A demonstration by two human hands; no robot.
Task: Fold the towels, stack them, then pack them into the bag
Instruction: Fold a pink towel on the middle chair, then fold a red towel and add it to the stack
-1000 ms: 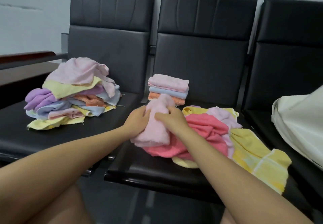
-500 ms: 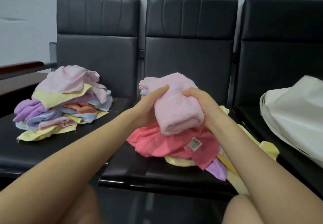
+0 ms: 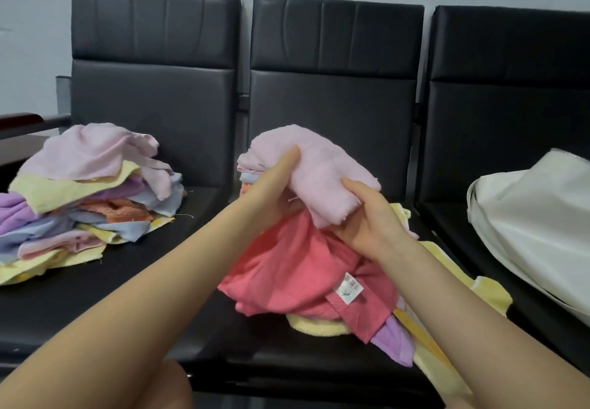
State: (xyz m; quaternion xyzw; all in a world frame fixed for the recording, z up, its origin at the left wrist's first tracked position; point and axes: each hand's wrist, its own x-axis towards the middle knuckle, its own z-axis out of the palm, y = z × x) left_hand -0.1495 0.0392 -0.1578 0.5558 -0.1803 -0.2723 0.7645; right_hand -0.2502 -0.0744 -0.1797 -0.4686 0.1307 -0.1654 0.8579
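Observation:
I hold a light pink towel (image 3: pixel 322 169) in the air over the middle seat. My left hand (image 3: pixel 271 185) grips its left side with the thumb on top. From below on the right, my right hand (image 3: pixel 367 220) holds it. Under it lies a loose heap with a coral towel (image 3: pixel 297 271), a yellow one (image 3: pixel 319 325) and a purple one (image 3: pixel 392 341). The folded stack (image 3: pixel 247 178) behind is mostly hidden by the held towel. A white bag (image 3: pixel 536 217) lies on the right seat.
A pile of unfolded towels (image 3: pixel 79 191) in pink, yellow, purple, blue and orange covers the left seat. The three black chairs (image 3: pixel 335 99) stand side by side against a grey wall. A dark wooden armrest (image 3: pixel 22 119) is at the far left.
Both hands lifted the pink towel up off the heap and hold it higher and further back. The coral towel beneath is now uncovered.

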